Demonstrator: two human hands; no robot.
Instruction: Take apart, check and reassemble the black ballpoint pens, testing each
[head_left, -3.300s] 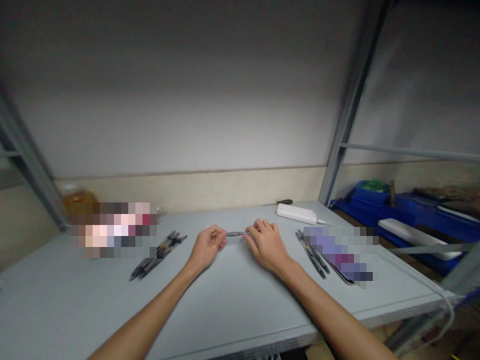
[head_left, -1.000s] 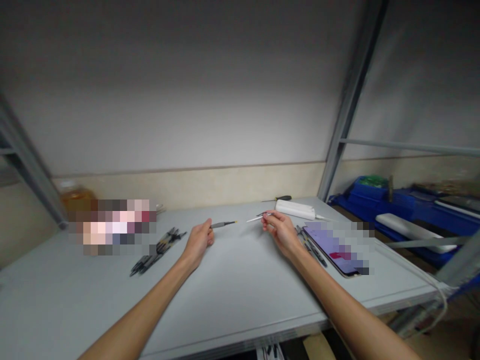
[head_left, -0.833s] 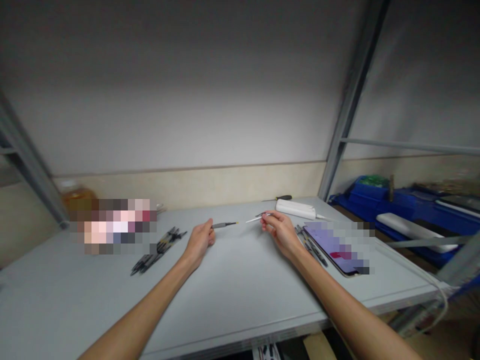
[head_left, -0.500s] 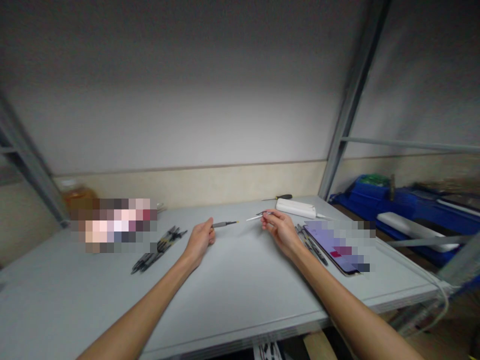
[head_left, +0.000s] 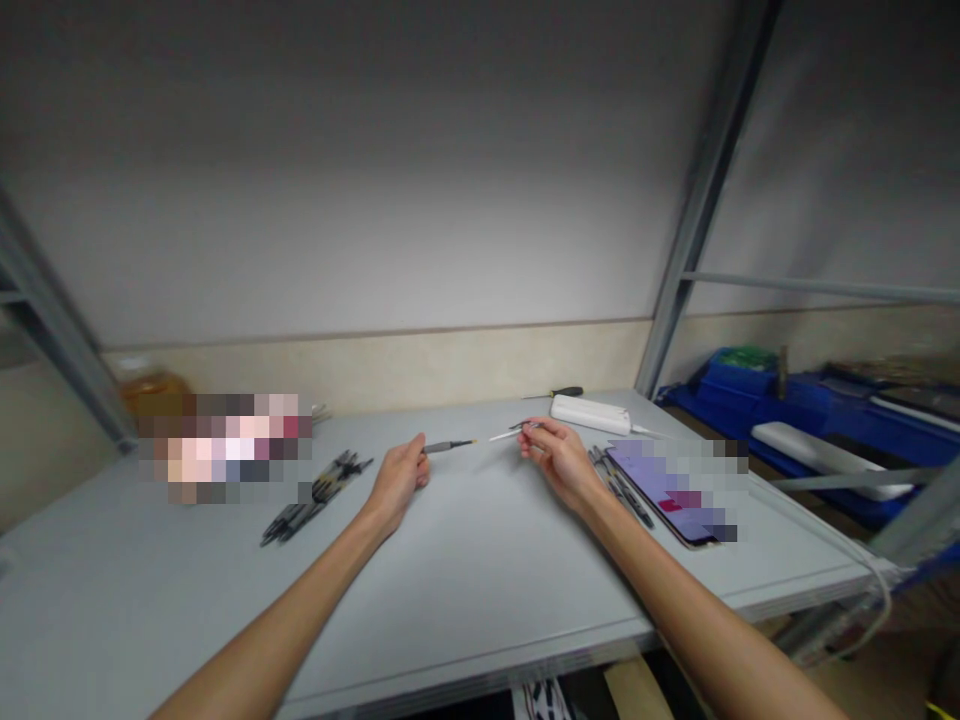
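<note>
My left hand (head_left: 403, 474) is closed around a grey pen (head_left: 448, 446). Its narrow dark end with a yellowish tip points right. Across a small gap, my right hand (head_left: 559, 457) pinches a thin white stick (head_left: 504, 435), which looks like a pen refill, angled toward that tip without touching it. A small dark piece also shows at the right fingertips, too small to name. To the left of my left hand lies a pile of grey and black pens (head_left: 319, 497). Beside my right wrist are several more pens (head_left: 624, 488), partly hidden by the forearm.
A phone (head_left: 660, 495) with a lit screen lies on the grey table (head_left: 450, 600), right of the pens. Behind are a white power strip (head_left: 591, 414) with a cable and a screwdriver (head_left: 566, 392). A blurred-out object (head_left: 232, 445) and an amber container (head_left: 154, 392) stand at the left.
The white stick sits very slightly farther left, a little closer to the pen's tip. Both hands keep their holds; the whole view has shifted slightly.
</note>
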